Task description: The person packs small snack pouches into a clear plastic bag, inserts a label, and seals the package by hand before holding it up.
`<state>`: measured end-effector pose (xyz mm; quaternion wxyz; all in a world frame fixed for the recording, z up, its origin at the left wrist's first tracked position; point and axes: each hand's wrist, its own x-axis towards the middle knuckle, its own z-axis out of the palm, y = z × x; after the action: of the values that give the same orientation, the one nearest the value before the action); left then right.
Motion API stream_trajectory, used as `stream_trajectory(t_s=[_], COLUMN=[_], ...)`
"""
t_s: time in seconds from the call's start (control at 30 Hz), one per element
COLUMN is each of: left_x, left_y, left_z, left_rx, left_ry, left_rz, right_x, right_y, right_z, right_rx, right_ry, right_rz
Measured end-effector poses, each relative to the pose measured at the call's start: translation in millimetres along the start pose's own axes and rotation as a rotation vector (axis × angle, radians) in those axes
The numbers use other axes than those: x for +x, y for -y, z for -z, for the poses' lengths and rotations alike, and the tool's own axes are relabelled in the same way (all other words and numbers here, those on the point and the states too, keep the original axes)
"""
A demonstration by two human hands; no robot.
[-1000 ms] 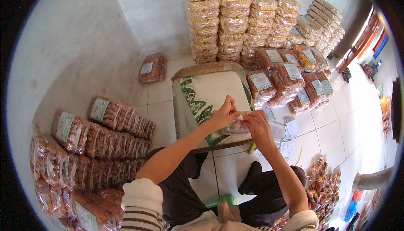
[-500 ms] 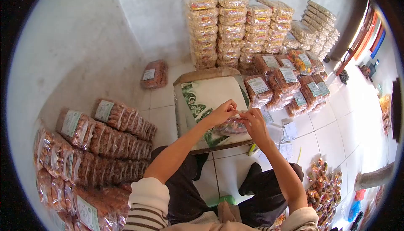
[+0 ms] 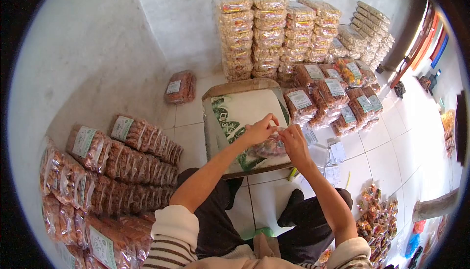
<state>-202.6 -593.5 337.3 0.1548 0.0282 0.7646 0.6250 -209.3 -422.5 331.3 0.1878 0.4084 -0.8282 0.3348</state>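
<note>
On a low table (image 3: 254, 102) with a white and green top lies a small clear plastic bag (image 3: 269, 149) with reddish-brown contents I cannot make out. My left hand (image 3: 260, 131) is closed in a pinch at the upper edge of this bag. Close beside it, my right hand (image 3: 295, 144) pinches the same edge from the right, fingertips near those of the left. The fingers partly hide the bag's mouth.
Packed brown snack bags (image 3: 137, 168) fill the left side. Tall stacks of pale bags (image 3: 237, 36) stand by the wall, with labelled brown packs (image 3: 333, 90) right of the table. Papers (image 3: 333, 173) and small colourful packets (image 3: 377, 222) lie on the floor.
My fingers have shifted slightly along the bag's upper edge, and my right hand has tilted and dipped a little. The bag stays on the table.
</note>
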Motion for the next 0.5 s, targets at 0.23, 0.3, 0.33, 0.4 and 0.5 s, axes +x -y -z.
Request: stream_trajectory(t_s=[0.23,0.3,0.33,0.4,0.5], left_x=[-21.0,-23.8,-24.4,-25.3,-28.5], left_y=[-4.1,-3.5,-1.7,0.8,4.5], left_z=[-1.0,-2.5,-5.1,-8.7,-10.1], left_rx=[0.933,0.969,1.059,1.147,1.227], left_ry=[-0.315,-0.299,-0.354,-0.410,-0.448], left_rz=[-0.702,-0.746,-0.803,-0.860,-0.878], right_x=[-4.0,-3.6,-3.3,-4.3,-4.2], right_y=[-4.4,-1.9,-2.2,-2.3,2.4], right_z=[-1.3,2.0,2.1,1.8,3.5], right_rx=[-0.037,-0.025,-0.025,-0.046,0.009], right_ry=[-0.011,-0.044,-0.043,-0.039,-0.051], right_rz=[0.010,0.050,0.051,0.059,0.014])
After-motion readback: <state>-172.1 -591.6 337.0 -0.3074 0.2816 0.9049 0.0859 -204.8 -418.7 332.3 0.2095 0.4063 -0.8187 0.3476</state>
